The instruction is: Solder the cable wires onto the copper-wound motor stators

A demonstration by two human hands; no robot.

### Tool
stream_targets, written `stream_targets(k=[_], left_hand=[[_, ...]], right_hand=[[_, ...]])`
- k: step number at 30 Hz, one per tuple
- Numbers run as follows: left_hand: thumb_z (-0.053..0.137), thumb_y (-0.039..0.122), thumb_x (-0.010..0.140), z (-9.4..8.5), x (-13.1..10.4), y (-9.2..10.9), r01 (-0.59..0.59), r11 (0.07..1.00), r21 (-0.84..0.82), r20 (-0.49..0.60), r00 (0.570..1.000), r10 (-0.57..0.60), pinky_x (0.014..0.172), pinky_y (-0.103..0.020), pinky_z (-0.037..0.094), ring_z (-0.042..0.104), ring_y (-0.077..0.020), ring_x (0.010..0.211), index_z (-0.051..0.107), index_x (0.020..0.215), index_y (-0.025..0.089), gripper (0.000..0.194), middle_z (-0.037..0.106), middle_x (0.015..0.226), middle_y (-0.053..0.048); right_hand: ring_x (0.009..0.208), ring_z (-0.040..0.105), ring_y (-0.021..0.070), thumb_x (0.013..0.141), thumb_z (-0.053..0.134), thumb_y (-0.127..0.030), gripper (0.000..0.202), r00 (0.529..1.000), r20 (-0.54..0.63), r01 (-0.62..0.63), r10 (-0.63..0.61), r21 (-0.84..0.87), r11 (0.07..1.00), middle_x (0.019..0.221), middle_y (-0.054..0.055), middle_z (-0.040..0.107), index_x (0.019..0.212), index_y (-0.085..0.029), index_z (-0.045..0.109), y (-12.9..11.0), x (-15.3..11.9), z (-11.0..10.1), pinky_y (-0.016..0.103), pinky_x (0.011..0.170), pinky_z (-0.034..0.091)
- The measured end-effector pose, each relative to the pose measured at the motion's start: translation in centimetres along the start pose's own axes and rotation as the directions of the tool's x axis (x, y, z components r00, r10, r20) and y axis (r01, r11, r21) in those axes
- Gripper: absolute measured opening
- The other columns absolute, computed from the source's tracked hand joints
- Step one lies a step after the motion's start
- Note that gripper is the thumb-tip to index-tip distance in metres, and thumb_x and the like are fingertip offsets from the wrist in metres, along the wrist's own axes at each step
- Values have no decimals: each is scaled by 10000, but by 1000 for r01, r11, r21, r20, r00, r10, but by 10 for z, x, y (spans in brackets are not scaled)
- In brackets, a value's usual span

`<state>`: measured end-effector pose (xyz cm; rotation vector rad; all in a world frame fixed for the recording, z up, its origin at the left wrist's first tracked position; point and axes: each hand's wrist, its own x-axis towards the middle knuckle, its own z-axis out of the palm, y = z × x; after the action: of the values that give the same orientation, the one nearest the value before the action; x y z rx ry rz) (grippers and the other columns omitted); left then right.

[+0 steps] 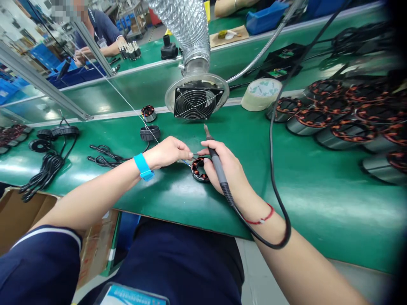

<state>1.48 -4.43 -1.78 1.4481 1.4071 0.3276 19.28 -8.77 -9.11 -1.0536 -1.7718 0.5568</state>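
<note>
My right hand [229, 169] is wrapped round a soldering iron [217, 165], whose tip points up and away from me. Its fingertips also reach over a small motor stator [201, 177] with copper windings, which lies on the green bench. Just left of the stator, my left hand [171, 151] is closed in a pinch on a thin wire at the stator's edge. Fine blue and white leads [187, 162] run from the stator below those fingers. The exact ends of the wires are hidden by the fingertips.
A fume extractor fan [199, 103] hangs ahead. Many stators [345, 133] stand at right beside a tape roll [261, 94]. A black ring housing [150, 133], another stator [148, 113] and coiled cables [47, 169] lie left. The iron's cord [272, 169] loops over my right forearm. A co-worker [101, 29] sits opposite.
</note>
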Motion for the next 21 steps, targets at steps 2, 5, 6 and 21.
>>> stream_targets(k=[2, 5, 6, 21], left_hand=[[689, 195, 730, 2, 2, 1, -6, 999, 32, 22, 1000, 5, 785, -282, 447, 571, -115, 681, 731, 720, 113, 92, 696, 703, -18], [679, 219, 753, -3, -2, 5, -29, 999, 45, 55, 998, 27, 763, -259, 437, 556, -102, 678, 731, 757, 121, 111, 686, 714, -9], [679, 231, 756, -7, -4, 7, -17, 999, 51, 69, 997, 13, 705, -244, 423, 526, -91, 632, 715, 748, 125, 112, 655, 673, 4], [732, 322, 685, 1, -9, 3, 8, 994, 111, 177, 984, -27, 592, -230, 297, 395, -76, 571, 657, 647, 136, 204, 505, 560, 52]], right_hand=[[944, 641, 214, 798, 467, -102, 408, 1000, -14, 16, -16, 1, 1000, 976, 26, 699, 1181, -240, 500, 0, 0, 0, 370, 852, 530], [939, 640, 217, 793, 464, -99, 422, 1000, -30, 7, -7, 0, 1000, 980, 25, 696, 1187, -242, 506, 2, 0, 0, 375, 853, 528], [941, 640, 218, 792, 465, -99, 427, 999, -36, 3, -3, 0, 1000, 983, 24, 695, 1191, -243, 507, 3, 0, -1, 377, 858, 526], [981, 629, 230, 801, 462, -122, 405, 997, 2, 77, -77, -16, 997, 1002, 32, 681, 1183, -246, 513, 2, 0, -5, 402, 874, 522]])
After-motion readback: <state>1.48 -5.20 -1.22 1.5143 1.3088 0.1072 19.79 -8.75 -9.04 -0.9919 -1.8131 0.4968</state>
